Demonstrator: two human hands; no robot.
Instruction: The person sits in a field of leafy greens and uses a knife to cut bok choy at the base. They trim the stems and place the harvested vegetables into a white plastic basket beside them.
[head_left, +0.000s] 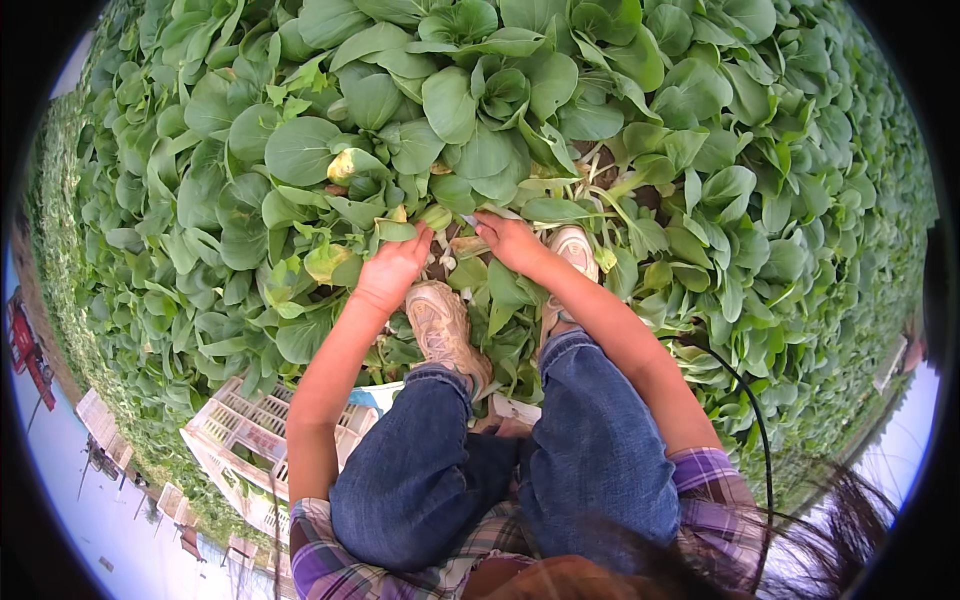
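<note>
My left hand (399, 262) reaches down to the base of a leafy green plant (436, 217), its fingertips on or right beside the pale green stalks. Opposite it, my right hand (504, 234) is closed on what looks like a small knife (469, 220), of which only a short pale blade shows, pointing at the stalk base. Broad-leaved greens like bok choy (487, 150) stand just beyond both hands. Some yellowed leaves (330, 262) lie left of my left hand. Cut stems and loose leaves (510, 292) lie between my shoes. The left fingertips are partly hidden by leaves.
My shoes (439, 322) stand among the plants. A white plastic crate (244, 435) holding greens is at the lower left, with more crates (101, 424) farther off. A black cable or strap (757, 420) curves past my right arm. A red vehicle (28, 349) stands at the far left.
</note>
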